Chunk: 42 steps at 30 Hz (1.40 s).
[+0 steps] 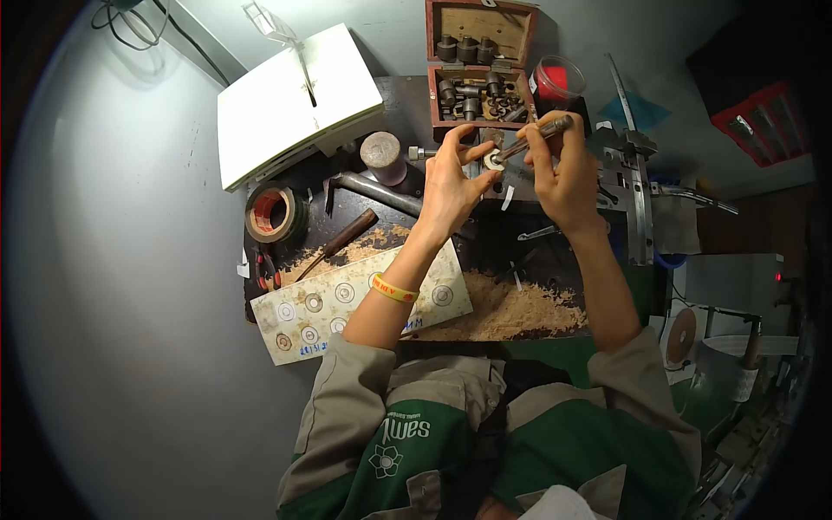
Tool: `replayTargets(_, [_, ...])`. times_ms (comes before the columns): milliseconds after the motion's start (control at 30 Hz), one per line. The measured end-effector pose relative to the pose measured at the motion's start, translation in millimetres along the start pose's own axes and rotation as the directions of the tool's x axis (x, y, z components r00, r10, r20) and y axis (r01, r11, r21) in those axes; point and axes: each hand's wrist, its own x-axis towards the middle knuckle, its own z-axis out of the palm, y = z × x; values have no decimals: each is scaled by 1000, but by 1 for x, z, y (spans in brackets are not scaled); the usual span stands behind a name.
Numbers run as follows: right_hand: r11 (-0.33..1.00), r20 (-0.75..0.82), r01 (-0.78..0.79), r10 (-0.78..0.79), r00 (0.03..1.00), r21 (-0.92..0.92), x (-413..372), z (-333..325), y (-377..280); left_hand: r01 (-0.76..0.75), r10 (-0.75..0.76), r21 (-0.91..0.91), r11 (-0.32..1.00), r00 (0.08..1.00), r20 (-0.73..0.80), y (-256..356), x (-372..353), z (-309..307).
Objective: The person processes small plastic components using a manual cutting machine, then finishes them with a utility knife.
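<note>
My left hand (451, 178) holds a small pale ring-shaped piece (494, 159) between thumb and fingertips, raised above the dark bench. A yellow wristband (395, 291) is on that wrist. My right hand (562, 169) grips a slim tool with a dark handle (546, 133), its tip touching the ring. Both hands meet just in front of an open wooden box of metal cutter bits (472, 74).
A pale board with several drawn circles (347, 308) lies on wood shavings (511, 312). A tape roll (270, 214), a wooden-handled tool (342, 238), a round-headed mallet (383, 156), a white book (295, 100), a red-lidded container (557, 80) and a metal vise (633, 182) surround the bench.
</note>
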Motion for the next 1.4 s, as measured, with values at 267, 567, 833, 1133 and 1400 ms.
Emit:
replayTargets(267, [999, -9, -32, 32, 999, 20, 3, 1, -9, 60, -60, -113, 992, 998, 5, -1, -1, -1])
replayTargets(567, [1000, 6, 12, -12, 1000, -23, 4, 0, -15, 48, -50, -139, 989, 999, -14, -3, -3, 1])
replayTargets(833, [999, 28, 18, -18, 999, -33, 3, 5, -21, 106, -112, -247, 963, 994, -7, -6, -4, 4])
replayTargets(1133, [995, 99, -69, 75, 992, -65, 2, 4, -11, -94, 89, -62, 994, 993, -77, -6, -4, 2])
replayTargets(1400, [998, -148, 19, -9, 989, 66, 14, -29, -51, 8, -38, -379, 926, 997, -71, -11, -6, 3])
